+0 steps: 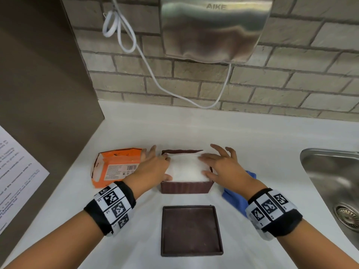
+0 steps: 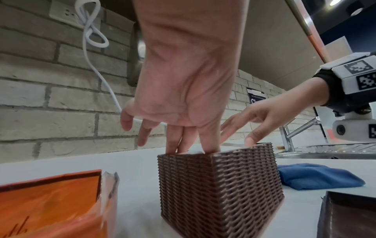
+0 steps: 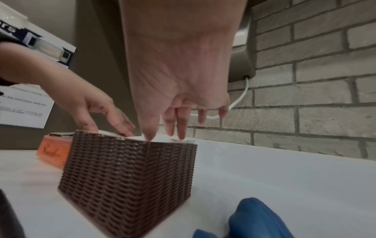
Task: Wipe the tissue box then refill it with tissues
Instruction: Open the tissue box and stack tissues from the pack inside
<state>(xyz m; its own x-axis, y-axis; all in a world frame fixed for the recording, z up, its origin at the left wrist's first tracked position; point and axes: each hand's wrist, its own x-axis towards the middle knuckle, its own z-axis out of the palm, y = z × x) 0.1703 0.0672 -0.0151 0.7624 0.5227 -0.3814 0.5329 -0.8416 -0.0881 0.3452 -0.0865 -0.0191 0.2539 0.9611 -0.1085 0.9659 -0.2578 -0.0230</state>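
Note:
A brown woven tissue box stands open on the white counter, filled to the rim with a white tissue stack. My left hand presses straight fingers onto the stack's left edge. My right hand presses its straight fingertips onto the right edge. The box's brown lid lies flat in front of the box. A blue cloth lies to the right, partly under my right wrist.
A torn orange tissue pack lies left of the box. A steel sink sits at the right, a hand dryer with a white cable hangs on the brick wall, and a brown side panel stands at the left.

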